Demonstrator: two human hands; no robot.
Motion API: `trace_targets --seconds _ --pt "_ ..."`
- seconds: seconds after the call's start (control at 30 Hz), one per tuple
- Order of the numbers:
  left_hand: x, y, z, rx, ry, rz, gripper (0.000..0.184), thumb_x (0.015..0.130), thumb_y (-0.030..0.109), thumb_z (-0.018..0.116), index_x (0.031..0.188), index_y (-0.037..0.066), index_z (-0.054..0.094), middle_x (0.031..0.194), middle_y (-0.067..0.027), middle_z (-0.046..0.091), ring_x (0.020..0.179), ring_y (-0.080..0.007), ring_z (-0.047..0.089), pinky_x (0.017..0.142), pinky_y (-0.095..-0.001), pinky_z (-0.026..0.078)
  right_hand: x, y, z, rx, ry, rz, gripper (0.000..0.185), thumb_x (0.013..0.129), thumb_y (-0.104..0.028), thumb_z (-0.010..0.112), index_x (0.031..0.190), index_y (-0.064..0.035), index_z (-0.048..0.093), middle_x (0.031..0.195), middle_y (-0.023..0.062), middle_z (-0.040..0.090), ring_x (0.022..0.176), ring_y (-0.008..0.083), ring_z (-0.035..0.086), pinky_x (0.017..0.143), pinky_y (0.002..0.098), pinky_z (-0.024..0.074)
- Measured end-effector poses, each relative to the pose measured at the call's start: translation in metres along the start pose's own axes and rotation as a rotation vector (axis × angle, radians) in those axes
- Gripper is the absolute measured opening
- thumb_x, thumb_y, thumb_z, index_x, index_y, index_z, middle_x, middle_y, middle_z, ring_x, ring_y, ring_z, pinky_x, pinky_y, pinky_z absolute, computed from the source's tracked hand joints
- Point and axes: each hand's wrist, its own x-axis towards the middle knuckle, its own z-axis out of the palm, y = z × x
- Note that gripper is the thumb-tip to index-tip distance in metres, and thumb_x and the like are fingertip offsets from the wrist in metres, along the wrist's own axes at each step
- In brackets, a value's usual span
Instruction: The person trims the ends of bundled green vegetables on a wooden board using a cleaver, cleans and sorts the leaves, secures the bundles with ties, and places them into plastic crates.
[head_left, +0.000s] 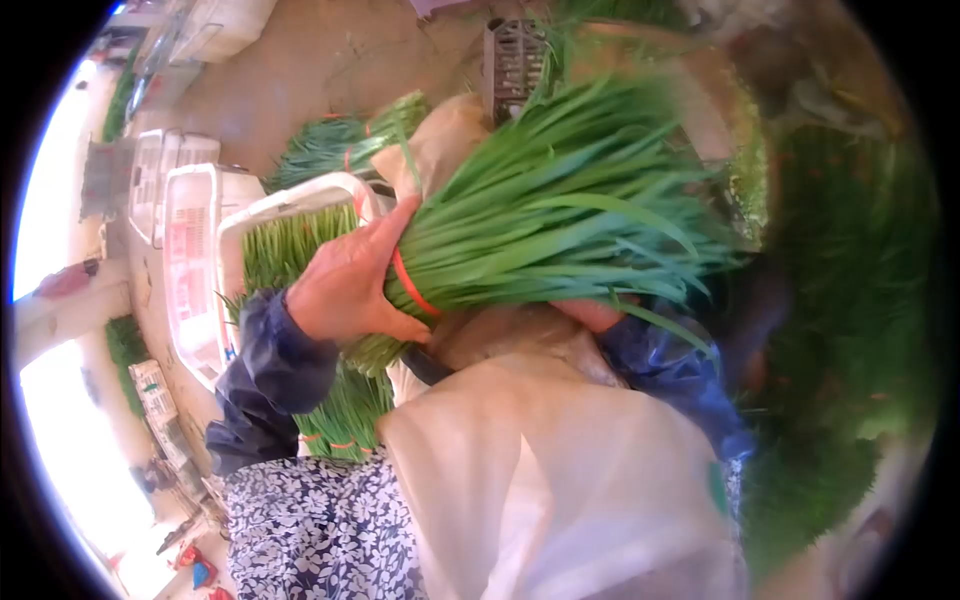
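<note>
A large bunch of garlic chives [560,200], long flat green leaves, lies across in front of me above my lap. An orange-red band [411,283] circles it near the cut-stem end. My left hand [355,275] is closed around that end beside the band, thumb below and fingers on top. Under the leaves is my right hand [590,313], against the bunch's lower side; only its back edge and wrist show, its fingers hidden. The leaf tips at the right look blurred. A pale plastic apron [560,460] covers my lap below the bunch.
A white plastic crate [228,235] holding upright chives stands at the left, with more white crates [190,255] behind. Banded bunches [320,150] lie beyond it, others [350,405] below my left arm. A dark crate [515,65] stands ahead. Heaped greens [850,300] fill the right.
</note>
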Motion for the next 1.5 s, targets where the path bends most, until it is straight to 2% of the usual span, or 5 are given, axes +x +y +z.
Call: trace_targets --seconds 0.57,0.83,0.97,1.1,1.5 --pt "0.02 0.017 -0.032 0.478 0.311 0.273 0.079 0.059 0.01 0.075 0.133 0.006 0.048 0.102 -0.0123 0.059 0.091 -0.0318 0.058 0.08 -0.0416 0.046 -0.116 0.042 -0.176 -0.227 0.325 0.925 0.036 0.081 -0.013 0.066 0.115 -0.0024 0.063 0.106 0.0104 0.069 0.09 0.0266 0.066 0.084 0.0372 0.0499" --pt "-0.002 0.025 -0.04 0.801 0.485 0.406 0.084 0.054 0.009 0.08 0.133 0.014 0.052 0.126 -0.0097 0.056 0.121 -0.0324 0.051 0.106 -0.0476 0.036 0.076 0.002 -0.012 -0.132 0.017 -0.358 0.102 0.058 -0.04 0.082 0.14 0.0016 0.037 0.119 0.022 0.055 0.112 0.0379 0.052 0.092 0.0459 0.0416" --pt "-0.067 -0.019 0.013 -0.41 1.089 0.103 0.051 0.075 0.005 0.066 0.123 -0.003 0.051 0.114 -0.0173 0.058 0.105 -0.0263 0.059 0.093 -0.04 0.048 0.062 0.002 0.003 0.061 -0.167 -0.02 0.108 0.057 -0.032 0.082 0.144 0.0035 0.029 0.126 0.024 0.049 0.115 0.039 0.05 0.095 0.0448 0.04" --pt "-0.051 -0.038 0.104 -1.246 0.696 -0.184 0.059 0.08 0.02 0.067 0.133 0.002 0.049 0.119 -0.0103 0.059 0.102 -0.0183 0.058 0.083 -0.0307 0.049 0.044 -0.007 0.003 0.105 -0.049 0.026 0.113 0.055 -0.024 0.085 0.147 0.0043 0.025 0.139 0.0262 0.043 0.121 0.04 0.049 0.102 0.0434 0.039" --pt "0.142 0.036 0.051 -1.38 0.619 0.53 0.089 0.061 0.028 0.086 0.134 -0.003 0.045 0.126 -0.0113 0.056 0.117 -0.0231 0.053 0.102 -0.0369 0.04 0.032 -0.026 -0.054 -0.254 0.494 0.044 0.098 0.063 -0.024 0.083 0.143 0.003 0.035 0.124 0.0244 0.05 0.114 0.0411 0.05 0.097 0.0482 0.0418"
